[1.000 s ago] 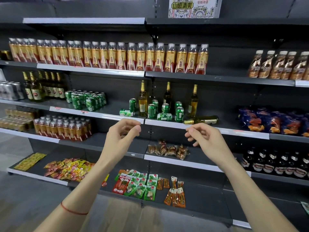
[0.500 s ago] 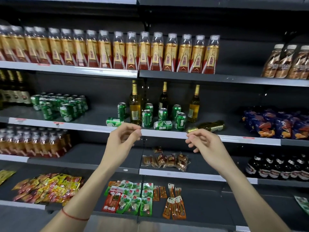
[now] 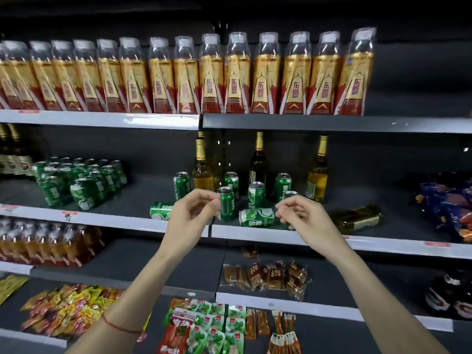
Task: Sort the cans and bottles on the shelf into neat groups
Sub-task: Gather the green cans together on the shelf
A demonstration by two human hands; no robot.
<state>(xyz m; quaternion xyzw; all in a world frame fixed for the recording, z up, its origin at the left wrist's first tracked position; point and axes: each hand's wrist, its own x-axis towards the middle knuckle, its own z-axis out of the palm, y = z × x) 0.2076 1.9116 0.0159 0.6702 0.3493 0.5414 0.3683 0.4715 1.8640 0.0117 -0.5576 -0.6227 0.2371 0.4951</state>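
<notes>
Green cans (image 3: 226, 203) and glass bottles (image 3: 202, 167) jumbled mid-shelf (image 3: 255, 233), some upright, some toppled, awaiting grouping; left hand (image 3: 190, 215) and right hand (image 3: 304, 218) raised just before them, apart, fingers loosely curled, holding nothing, seemingly poised to reach.

You get one head view only: it faces the shelf (image 3: 255, 233) straight on, close up, tilted slightly down; both forearms enter from the frame bottom.

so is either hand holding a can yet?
No, the left hand and right hand are loosely curled in front of the cans, holding nothing.
</notes>
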